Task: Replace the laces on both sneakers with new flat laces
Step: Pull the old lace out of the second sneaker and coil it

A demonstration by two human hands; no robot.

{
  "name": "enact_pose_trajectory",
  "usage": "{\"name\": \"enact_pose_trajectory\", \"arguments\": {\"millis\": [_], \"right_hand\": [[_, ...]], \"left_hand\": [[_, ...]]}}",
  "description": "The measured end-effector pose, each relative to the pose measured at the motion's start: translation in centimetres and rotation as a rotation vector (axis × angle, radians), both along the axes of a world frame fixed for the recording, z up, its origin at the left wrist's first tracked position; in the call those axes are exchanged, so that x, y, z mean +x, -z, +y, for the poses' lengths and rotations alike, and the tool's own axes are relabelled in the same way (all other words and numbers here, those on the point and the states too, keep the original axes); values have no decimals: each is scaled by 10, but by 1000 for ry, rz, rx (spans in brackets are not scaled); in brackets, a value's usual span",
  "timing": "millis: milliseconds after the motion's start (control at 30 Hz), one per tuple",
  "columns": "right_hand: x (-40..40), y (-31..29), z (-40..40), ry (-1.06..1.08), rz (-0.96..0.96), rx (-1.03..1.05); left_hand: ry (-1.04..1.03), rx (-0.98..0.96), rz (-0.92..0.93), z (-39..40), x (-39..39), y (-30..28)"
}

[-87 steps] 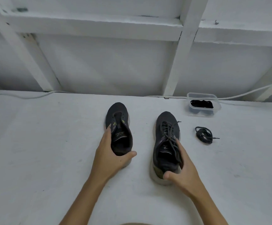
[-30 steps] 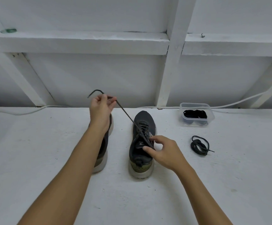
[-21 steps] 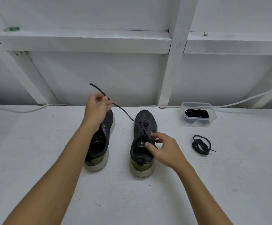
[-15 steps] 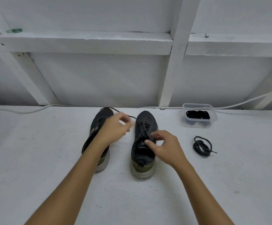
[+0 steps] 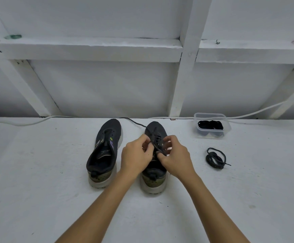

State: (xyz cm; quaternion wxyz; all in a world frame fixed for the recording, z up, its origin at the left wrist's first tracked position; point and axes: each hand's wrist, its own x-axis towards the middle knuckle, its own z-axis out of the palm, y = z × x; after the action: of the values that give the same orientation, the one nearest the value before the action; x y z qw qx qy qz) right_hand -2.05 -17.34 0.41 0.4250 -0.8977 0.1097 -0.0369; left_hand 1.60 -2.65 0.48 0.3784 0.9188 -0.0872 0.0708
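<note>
Near the back edge of the table (image 5: 37, 172), a little left of the middle, sits the left sneaker (image 5: 105, 151). It has no lace in it. Its holes are bare and its toe points at the back edge.

Just right of it sits the right sneaker (image 5: 154, 160), side by side with the first one and pointing the same way. This one has its old lace (image 5: 155, 146) in it. One loose end of that lace runs off past the toe toward the back edge, behind the left sneaker.

Both hands are over the middle of the right sneaker, very close together. The left hand (image 5: 136, 156) has its fingers curled and pinches the lace from the left side. The right hand (image 5: 175, 155) pinches the lace from the right side. I think the person is pulling the old lace out of the holes.

The shoe's long way runs from the person toward the back edge, and the lace crosses from side to side. So each hand is nearest its own row of holes, and the lace should come out by pulling up and back toward the heel.

Farther right, a coiled black lace (image 5: 215, 157) lies flat on the table. Behind it, by the back edge, a clear tub (image 5: 212, 134) holds more dark laces (image 5: 210, 125).
</note>
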Motion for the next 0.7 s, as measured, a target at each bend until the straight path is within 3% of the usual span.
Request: {"name": "enact_pose_trajectory", "arguments": {"millis": [100, 233, 300, 433, 600, 700], "right_hand": [[0, 0, 4, 54, -29, -41], [3, -1, 6, 66, -109, -143], [5, -2, 6, 61, -157, -146], [5, -3, 1, 135, -188, 168], [12, -12, -17, 393, -77, 824], [14, -11, -34, 540, -19, 952]], "left_hand": [[19, -251, 154, 5, 2, -1], [140, -332, 172, 5, 2, -10], [138, -505, 327, 6, 4, -16], [197, -863, 659, 15, 14, -35], [57, -1131, 592, 34, 35, -48], [-97, -1338, 588, 47, 47, -44]]}}
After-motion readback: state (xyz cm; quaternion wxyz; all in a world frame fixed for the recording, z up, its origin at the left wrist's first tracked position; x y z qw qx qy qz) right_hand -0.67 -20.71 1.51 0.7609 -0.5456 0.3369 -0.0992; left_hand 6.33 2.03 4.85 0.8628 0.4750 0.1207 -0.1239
